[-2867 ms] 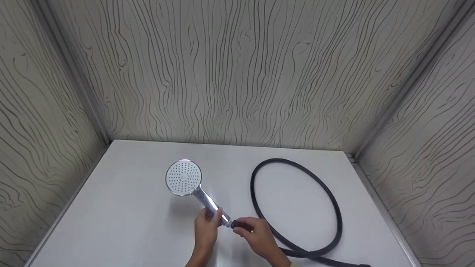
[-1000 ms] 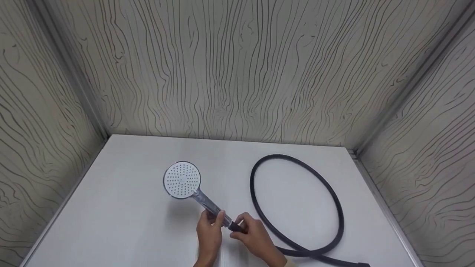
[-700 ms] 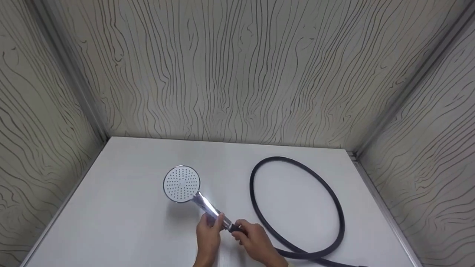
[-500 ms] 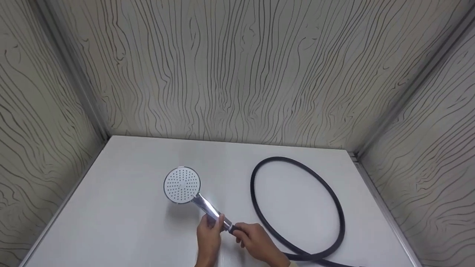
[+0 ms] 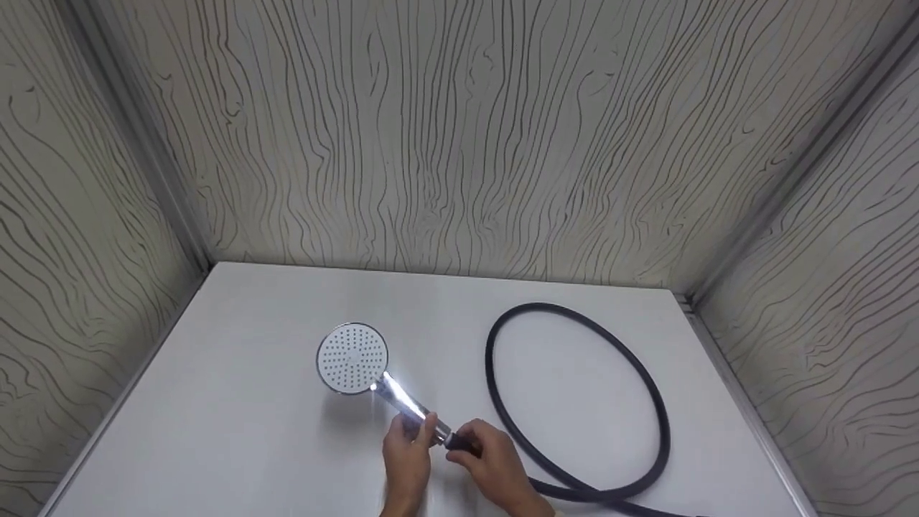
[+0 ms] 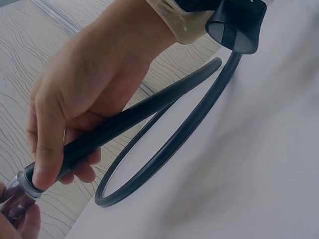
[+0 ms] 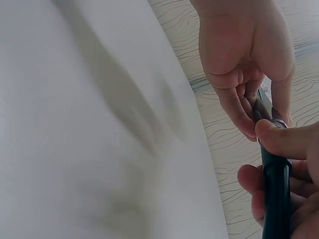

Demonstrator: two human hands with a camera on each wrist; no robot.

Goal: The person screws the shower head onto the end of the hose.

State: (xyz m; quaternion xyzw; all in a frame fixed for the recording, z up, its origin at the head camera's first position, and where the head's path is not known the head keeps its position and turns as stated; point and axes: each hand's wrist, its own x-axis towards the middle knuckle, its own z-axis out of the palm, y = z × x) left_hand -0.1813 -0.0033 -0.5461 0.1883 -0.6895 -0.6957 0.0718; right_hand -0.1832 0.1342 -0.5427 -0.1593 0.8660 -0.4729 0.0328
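A shower head (image 5: 352,357) with a round white nozzle face and a chrome handle (image 5: 406,402) is held above the table, face up, tilted down to the right. My left hand (image 5: 407,459) grips the lower handle, thumb on top. Against the handle's end sits the black end of a shower hose (image 5: 463,444), which my right hand (image 5: 495,463) pinches between thumb and fingers. In the left wrist view, the hose (image 6: 119,124) runs back under the right hand (image 6: 94,64). The right wrist view has the right thumb (image 7: 281,139) at the joint; the thread is hidden.
The rest of the hose lies in a large loop on the white table (image 5: 237,402), crossing itself near the front right; its far end leaves the view. Wood-grain panels (image 5: 431,143) enclose the back and both sides.
The hose end has come up over the handle's threaded end, which showed earlier. The right fingers have shifted their grip on the hose repeatedly. The left hand keeps its hold.
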